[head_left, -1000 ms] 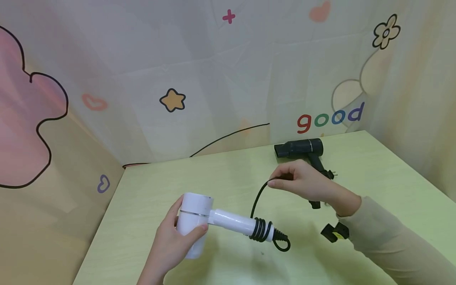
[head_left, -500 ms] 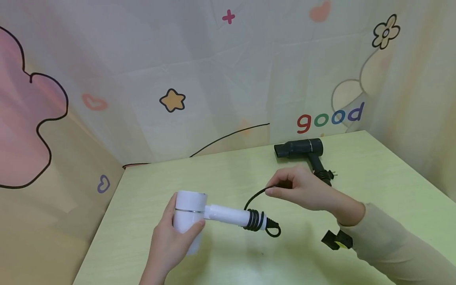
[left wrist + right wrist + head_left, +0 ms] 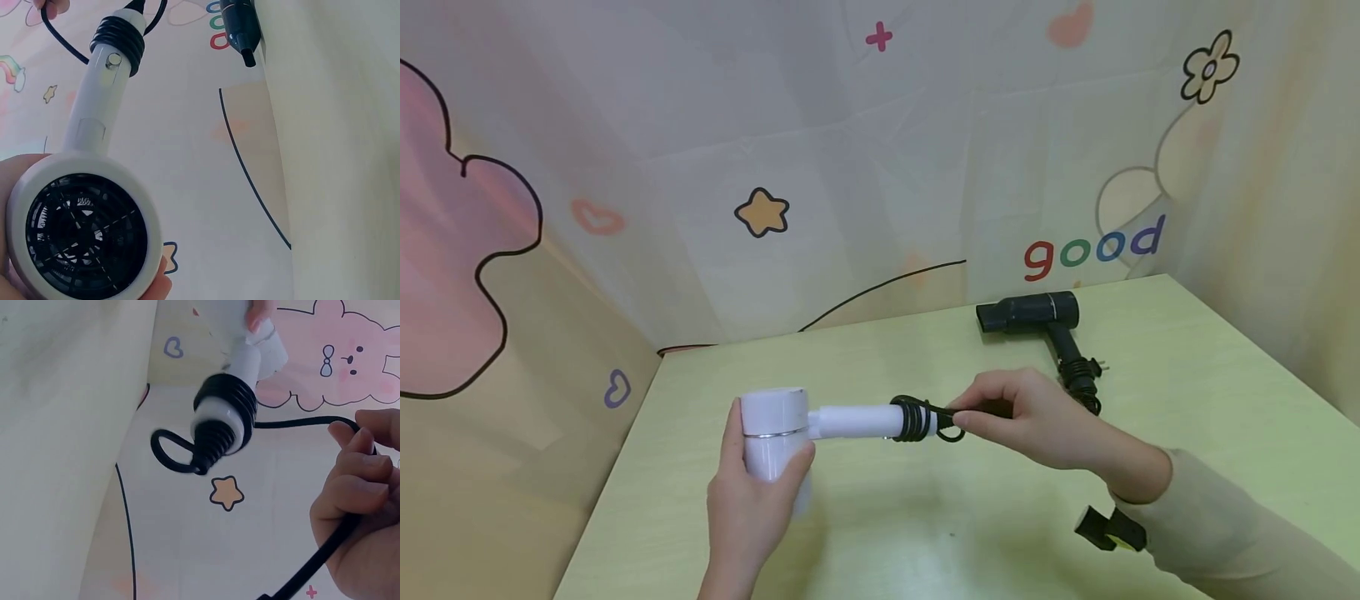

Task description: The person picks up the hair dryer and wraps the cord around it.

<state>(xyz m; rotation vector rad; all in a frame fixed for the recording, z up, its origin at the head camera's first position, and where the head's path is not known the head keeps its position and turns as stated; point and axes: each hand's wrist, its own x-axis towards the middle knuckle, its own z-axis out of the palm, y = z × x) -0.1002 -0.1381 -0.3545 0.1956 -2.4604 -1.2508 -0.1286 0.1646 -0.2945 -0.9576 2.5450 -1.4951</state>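
Observation:
My left hand [image 3: 748, 504] grips the white body of a hair dryer [image 3: 775, 412], thumb on one side and fingers on the other. The dryer is held above the table, its handle [image 3: 853, 422] pointing right. Black power cord [image 3: 294, 423] is wound several times round the handle's end, with a small loop at the strain relief [image 3: 212, 440]. My right hand [image 3: 1030, 417] pinches the cord's free part just right of the handle. In the right wrist view the cord runs through the curled fingers [image 3: 356, 494] and out below. The left wrist view shows the dryer's round grille [image 3: 87, 234].
A black hair dryer [image 3: 1030, 312] with its cord wound round the handle lies at the table's back right. The pale green table [image 3: 715, 400] meets a printed curtain [image 3: 865, 167] behind. A small black device [image 3: 1108, 529] sits at the right sleeve.
The white dryer has moved left and up, its handle turning to nearly level. My right hand has come down with the cord, which now lies close against the handle's end.

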